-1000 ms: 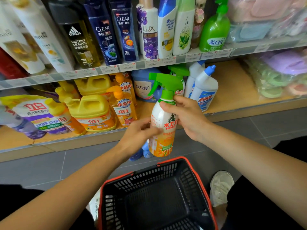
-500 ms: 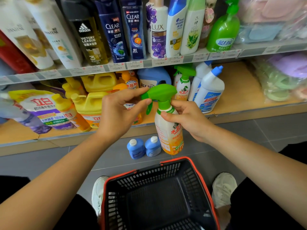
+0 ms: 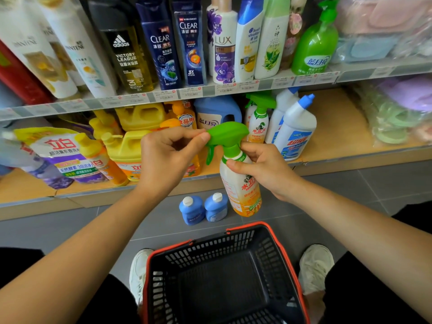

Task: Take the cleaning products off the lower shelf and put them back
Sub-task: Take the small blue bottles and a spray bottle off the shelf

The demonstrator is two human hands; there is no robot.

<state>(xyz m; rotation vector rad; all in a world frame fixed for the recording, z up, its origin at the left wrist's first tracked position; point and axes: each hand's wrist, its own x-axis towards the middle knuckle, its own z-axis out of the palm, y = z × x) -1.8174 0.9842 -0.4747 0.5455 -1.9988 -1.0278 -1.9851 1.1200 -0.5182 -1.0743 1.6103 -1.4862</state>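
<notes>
1. The spray bottle [image 3: 240,183] is off the lower shelf [image 3: 332,127], held in the air just in front of its edge and above the basket [image 3: 210,251].
2. The right hand [image 3: 266,169] has its grip curled round the bottle's neck and carries the weight.
3. The left hand [image 3: 168,157] pinches the tip of the green trigger head [image 3: 228,134]; whether it is twisting the nozzle or only steadying it, I cannot tell.
4. Step in hand, as I judge it: the taken product is being checked, with the putting back not yet begun.
5. The next move likely calls for releasing the nozzle and standing the bottle upright on the shelf near the matching sprayer [image 3: 259,122].
6. Two small blue bottles [image 3: 192,210] stand on the floor below the shelf.
</notes>
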